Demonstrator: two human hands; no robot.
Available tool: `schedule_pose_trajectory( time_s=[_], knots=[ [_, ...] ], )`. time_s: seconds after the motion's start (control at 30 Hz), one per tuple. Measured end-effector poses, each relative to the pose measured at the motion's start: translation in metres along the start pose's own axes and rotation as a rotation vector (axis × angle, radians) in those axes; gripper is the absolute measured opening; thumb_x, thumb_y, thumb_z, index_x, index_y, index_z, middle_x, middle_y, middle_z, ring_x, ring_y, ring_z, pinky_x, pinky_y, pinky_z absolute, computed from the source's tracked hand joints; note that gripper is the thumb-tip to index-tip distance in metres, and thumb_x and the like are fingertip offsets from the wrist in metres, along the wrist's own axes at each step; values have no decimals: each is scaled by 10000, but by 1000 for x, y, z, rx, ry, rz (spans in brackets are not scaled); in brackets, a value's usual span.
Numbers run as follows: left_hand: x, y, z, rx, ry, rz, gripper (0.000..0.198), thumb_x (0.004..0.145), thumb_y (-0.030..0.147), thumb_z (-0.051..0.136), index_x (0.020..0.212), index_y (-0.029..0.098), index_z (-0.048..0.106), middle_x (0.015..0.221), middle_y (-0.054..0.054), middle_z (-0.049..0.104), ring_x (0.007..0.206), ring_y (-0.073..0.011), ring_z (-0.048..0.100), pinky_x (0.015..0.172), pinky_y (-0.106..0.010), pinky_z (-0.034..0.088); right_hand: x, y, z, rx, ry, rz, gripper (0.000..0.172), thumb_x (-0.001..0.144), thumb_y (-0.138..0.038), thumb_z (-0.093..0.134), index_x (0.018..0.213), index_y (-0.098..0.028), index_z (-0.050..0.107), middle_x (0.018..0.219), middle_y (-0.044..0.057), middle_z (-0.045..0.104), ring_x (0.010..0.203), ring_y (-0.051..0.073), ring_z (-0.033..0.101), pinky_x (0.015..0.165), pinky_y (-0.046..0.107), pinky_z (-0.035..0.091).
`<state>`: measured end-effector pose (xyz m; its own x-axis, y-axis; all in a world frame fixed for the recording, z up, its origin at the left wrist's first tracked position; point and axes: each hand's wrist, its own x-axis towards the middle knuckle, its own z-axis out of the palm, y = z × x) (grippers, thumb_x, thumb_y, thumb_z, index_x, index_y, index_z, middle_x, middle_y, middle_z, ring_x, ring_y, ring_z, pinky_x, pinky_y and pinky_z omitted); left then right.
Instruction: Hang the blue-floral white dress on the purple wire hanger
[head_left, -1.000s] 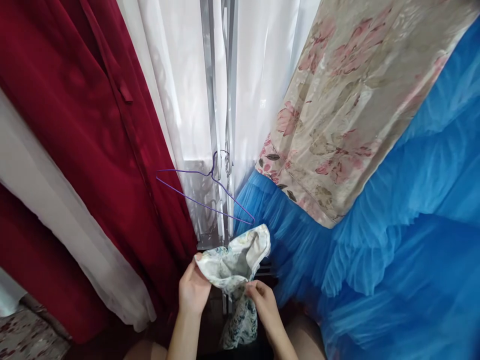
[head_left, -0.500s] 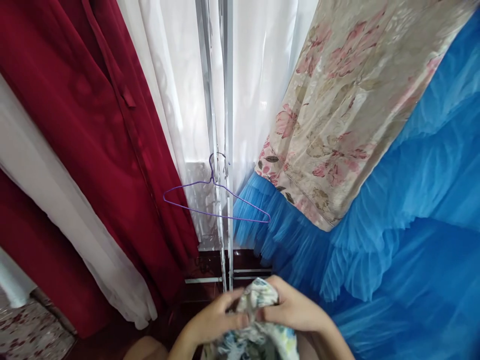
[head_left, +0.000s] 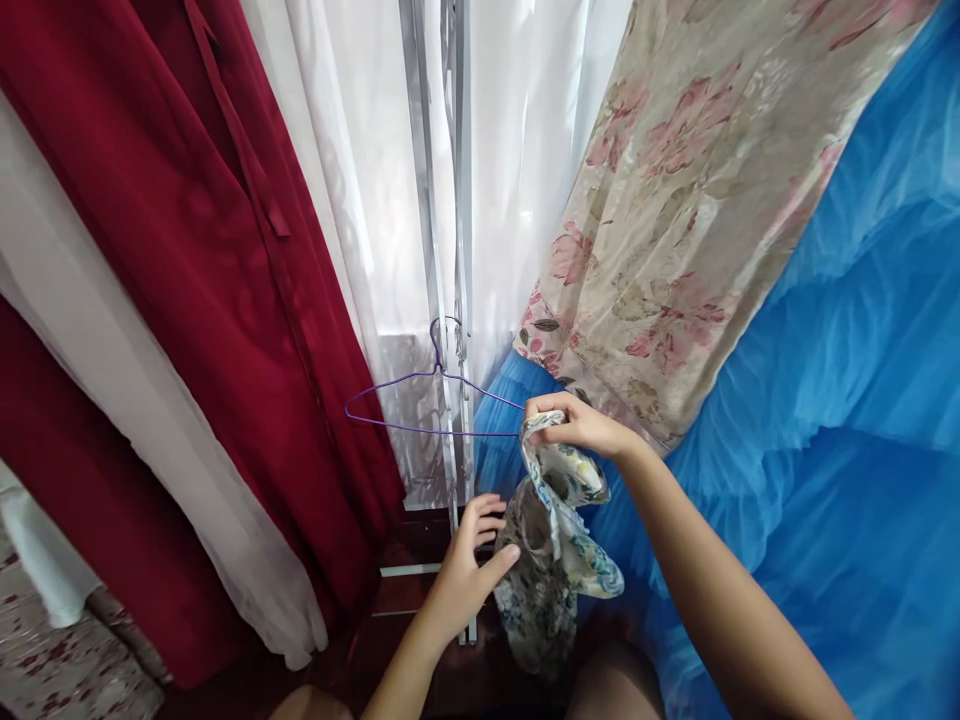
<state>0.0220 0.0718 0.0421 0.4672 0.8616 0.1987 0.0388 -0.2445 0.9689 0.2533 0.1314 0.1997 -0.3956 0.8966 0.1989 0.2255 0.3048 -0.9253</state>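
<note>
My right hand [head_left: 576, 424] pinches the top edge of a small floral-print garment [head_left: 551, 545] and holds it up at the right end of a purple wire hanger [head_left: 427, 402]. The garment hangs down from that hand in loose folds. My left hand [head_left: 466, 572] is lower, fingers curled around the garment's left edge. The hanger hangs by its hook from a metal rack pole [head_left: 450, 300].
A dark red dress [head_left: 187, 300] hangs on the left with a white garment [head_left: 112, 400] beside it. White sheer fabric [head_left: 360, 180] hangs behind the pole. A pink floral dress [head_left: 675, 230] and a blue tulle skirt [head_left: 825, 450] fill the right.
My hands had the garment bunched low near my lap. My right hand has now lifted its edge up to the hanger, while my left hand stays below on the fabric.
</note>
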Motion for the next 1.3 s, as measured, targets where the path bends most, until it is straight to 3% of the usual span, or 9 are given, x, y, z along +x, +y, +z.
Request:
schedule_pose_trajectory(
  time_s=[0.1,0.3,0.4,0.53,0.7,0.83,0.97,1.17,1.3],
  knots=[
    [12,-10,18,28,-57,24,805,801,299,749,1486,242,330,1470,-134,490,1327,-265,490,1135,-427,359,-7,2,11,27,-95,0,152,663,-284,777,678,-158,693,663,-13,633,626,146,518,628,255,391],
    [-22,-61,28,124,-195,-165,271,916,226,489,1079,158,695,1090,-94,716,1079,-270,635,1013,-406,452,-26,28,-14,124,62,-56,133,666,-257,747,616,-161,669,673,6,604,660,151,506,637,271,367],
    [-42,-70,-2,218,-49,-151,266,935,314,508,1056,166,692,1005,-69,713,992,-258,634,923,-357,481,-18,49,-40,262,187,-61,128,630,-235,713,558,-168,632,658,15,600,656,151,511,622,275,358],
    [-42,-39,-61,289,213,11,288,953,412,530,913,166,676,790,-22,644,739,-181,570,689,-247,447,23,67,-53,373,261,4,102,621,-239,706,609,-172,630,685,5,650,636,129,532,619,257,369],
    [-26,11,-114,184,444,138,242,938,400,580,872,179,655,726,13,570,675,-139,506,618,-210,406,79,68,-28,409,124,110,231,594,-283,826,709,-158,669,607,-15,645,579,137,559,580,246,407],
    [-30,19,-142,148,530,174,241,917,409,604,846,180,635,721,19,556,665,-133,489,604,-207,399,87,65,5,445,-25,164,271,613,-299,876,747,-141,702,652,1,682,600,138,603,591,234,448],
    [-33,10,-177,238,481,151,261,937,403,538,820,184,620,686,19,538,629,-143,473,588,-235,389,71,67,24,515,-89,190,269,665,-368,852,716,-151,701,656,10,704,618,154,644,633,250,500],
    [-8,-1,-247,990,146,174,239,879,284,478,767,203,673,901,-50,674,901,-236,587,948,-410,378,56,60,16,559,-74,252,238,665,-352,832,717,-144,729,635,33,741,603,186,695,645,276,545],
    [21,14,-282,1199,315,108,265,907,261,415,895,229,677,904,-68,680,929,-259,581,882,-400,420,55,50,13,537,-139,292,265,736,-340,792,879,-118,764,825,95,801,798,247,755,794,329,567]
  ],
)
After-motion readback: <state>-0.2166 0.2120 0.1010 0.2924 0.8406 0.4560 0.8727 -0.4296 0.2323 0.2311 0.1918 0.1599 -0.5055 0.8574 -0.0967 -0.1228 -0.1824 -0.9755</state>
